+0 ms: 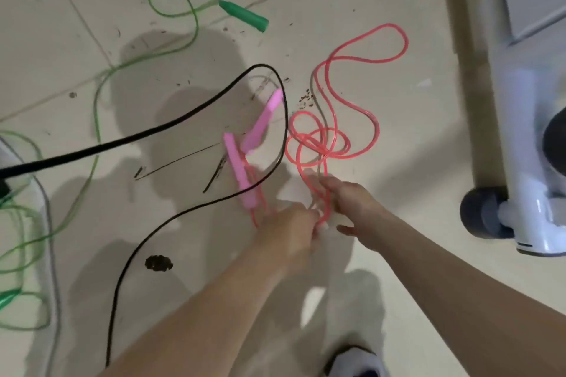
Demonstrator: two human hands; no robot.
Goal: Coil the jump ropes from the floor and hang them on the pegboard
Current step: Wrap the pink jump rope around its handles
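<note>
A pink jump rope [361,53] lies in loose loops on the tiled floor, its two pink handles [245,156] side by side near the middle. My left hand [291,229] grips strands of the pink cord just below the handles. My right hand [349,202] holds the cord beside it, fingers curled round a strand that leads up to the tangle. A green jump rope [98,107] trails across the left of the floor, with one green handle [245,15] at the top and coils at the left edge. The pegboard is out of view.
A black cable [171,128] arcs over the floor and crosses by the pink handles. A white wheeled unit [520,193] with a dark caster stands at the right. Dirt specks and a dark spot [158,263] mark the tiles. My shoe [355,361] shows at the bottom.
</note>
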